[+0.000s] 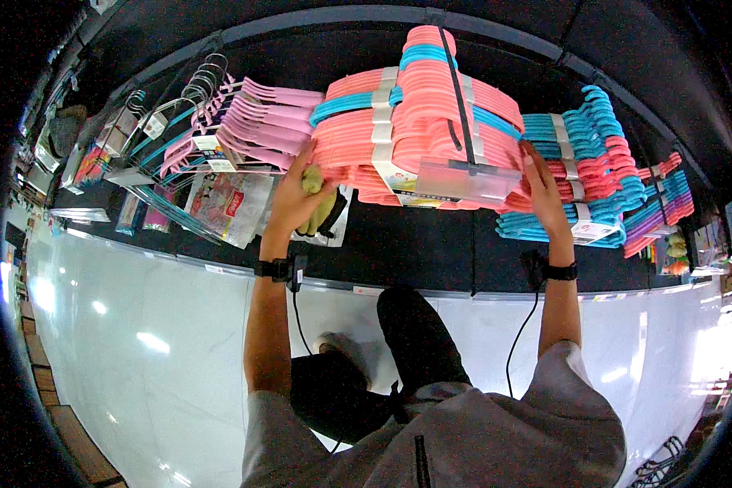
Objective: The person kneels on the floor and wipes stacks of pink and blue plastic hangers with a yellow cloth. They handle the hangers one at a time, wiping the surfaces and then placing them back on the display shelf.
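A thick stack of coral-pink hangers (431, 122) with a few blue ones lies at the shelf's middle, bound by white paper bands. At its left end is my left hand (293, 199), with the thumb in front and fingers behind the lower edge. My right hand (543, 191) presses the right end with fingers pointing up. Between them, the two hands hold the stack from both sides. A dark display rod with a clear label holder (484, 180) crosses in front of the stack's hooks. Beside my left hand hangs or lies a yellow-green item (311, 180), partly hidden.
Purple hangers (264, 122) with metal hooks are to the left, near flat printed packages (228, 207). Blue and coral hangers (581, 163) stand close on the right. The black shelf (415, 256) has a pale front edge above a glossy white floor (171, 325).
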`<action>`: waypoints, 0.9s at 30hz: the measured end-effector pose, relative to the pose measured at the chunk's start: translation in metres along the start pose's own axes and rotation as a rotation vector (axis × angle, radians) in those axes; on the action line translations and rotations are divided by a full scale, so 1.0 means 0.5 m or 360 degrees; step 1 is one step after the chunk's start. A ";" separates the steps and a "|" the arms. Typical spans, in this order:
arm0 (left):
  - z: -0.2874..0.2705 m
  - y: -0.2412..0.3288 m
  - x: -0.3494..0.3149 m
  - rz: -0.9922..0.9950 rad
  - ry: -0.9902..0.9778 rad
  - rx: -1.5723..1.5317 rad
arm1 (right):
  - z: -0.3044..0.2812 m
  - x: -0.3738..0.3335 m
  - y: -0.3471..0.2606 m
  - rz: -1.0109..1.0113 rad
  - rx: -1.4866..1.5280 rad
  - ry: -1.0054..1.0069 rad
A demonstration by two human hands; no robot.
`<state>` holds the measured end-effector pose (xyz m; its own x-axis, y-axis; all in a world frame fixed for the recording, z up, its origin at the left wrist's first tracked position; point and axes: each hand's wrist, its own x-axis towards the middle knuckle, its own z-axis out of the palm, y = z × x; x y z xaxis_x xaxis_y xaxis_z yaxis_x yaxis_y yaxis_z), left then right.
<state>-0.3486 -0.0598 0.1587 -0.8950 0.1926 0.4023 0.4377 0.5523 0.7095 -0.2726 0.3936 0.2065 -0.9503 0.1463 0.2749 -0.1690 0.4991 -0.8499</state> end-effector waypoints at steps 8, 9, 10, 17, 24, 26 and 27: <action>-0.028 -0.025 0.018 0.0264 -0.0105 -0.0020 | 0.007 0.004 0.010 -0.0063 -0.0057 0.0059; -0.029 -0.025 0.022 0.0268 -0.0103 -0.0021 | 0.006 0.003 0.003 -0.0112 -0.0033 0.0073; -0.031 -0.025 0.025 0.0192 -0.0187 -0.0098 | 0.005 0.002 0.003 -0.0114 -0.0034 0.0076; -0.047 -0.055 0.032 0.0078 -0.0376 -0.0339 | 0.012 0.010 0.033 -0.0172 -0.0059 0.0041; -0.140 0.004 0.062 0.0119 -0.0591 -0.0272 | -0.038 0.020 0.010 -0.0114 -0.0133 -0.0034; -0.170 0.009 0.094 -0.0224 -0.0554 -0.1102 | -0.072 0.044 0.047 -0.0461 -0.0486 -0.0076; -0.181 0.011 0.110 -0.0275 -0.0498 -0.1124 | -0.058 0.056 0.027 -0.0231 -0.0373 -0.0048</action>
<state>-0.3875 -0.1195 0.2372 -0.8918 0.4283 0.1460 0.1472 -0.0304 0.9886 -0.2938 0.4292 0.2160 -0.9284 0.0352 0.3699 -0.2422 0.6977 -0.6742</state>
